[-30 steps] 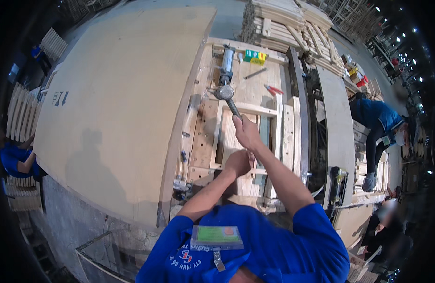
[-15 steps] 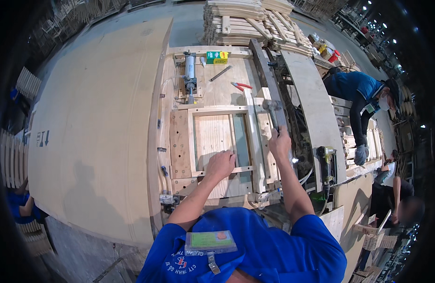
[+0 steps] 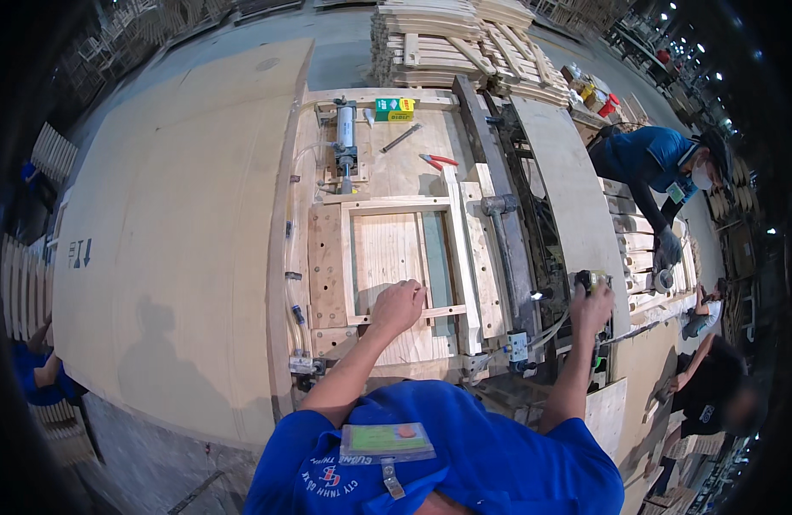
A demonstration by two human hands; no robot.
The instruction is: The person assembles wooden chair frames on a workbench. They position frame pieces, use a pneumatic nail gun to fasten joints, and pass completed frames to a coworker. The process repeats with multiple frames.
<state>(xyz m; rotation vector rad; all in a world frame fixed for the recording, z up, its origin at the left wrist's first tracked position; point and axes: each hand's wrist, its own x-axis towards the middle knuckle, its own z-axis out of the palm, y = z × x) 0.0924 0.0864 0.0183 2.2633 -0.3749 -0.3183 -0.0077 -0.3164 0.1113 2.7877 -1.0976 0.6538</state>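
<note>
Two bare hands at work. L hand [image 3: 399, 307] w/ fingers curled in & bunched, over near rail of wood frame [image 3: 398, 205]; can't tell if anything's pinched. R hand [image 3: 592, 311] well R of frame, fingers bent round blk/yellow tool [image 3: 592, 278]; can't tell how tightly, tool partly hidden. Frame lies flat on wood jig [image 3: 326, 283], rectangular w/ open middle, directly ahead of person's torso. Hammer [image 3: 501, 205] just R of frame, on dark metal rail [image 3: 477, 137], handle pointing to near side. Beyond frame's far R corner: red-handled pliers [image 3: 439, 160]. Past far side: dark rod [image 3: 401, 138], then green/yellow box [image 3: 394, 110]. Air cylinder [image 3: 345, 129] past far L corner. Big cardboard sheet [image 3: 181, 240] L of frame. Stacked wood pcs [image 3: 447, 43] well past far side. Far R of frame: co-worker [image 3: 649, 159], blue top, gloved hand [image 3: 668, 246] near slats.
</note>
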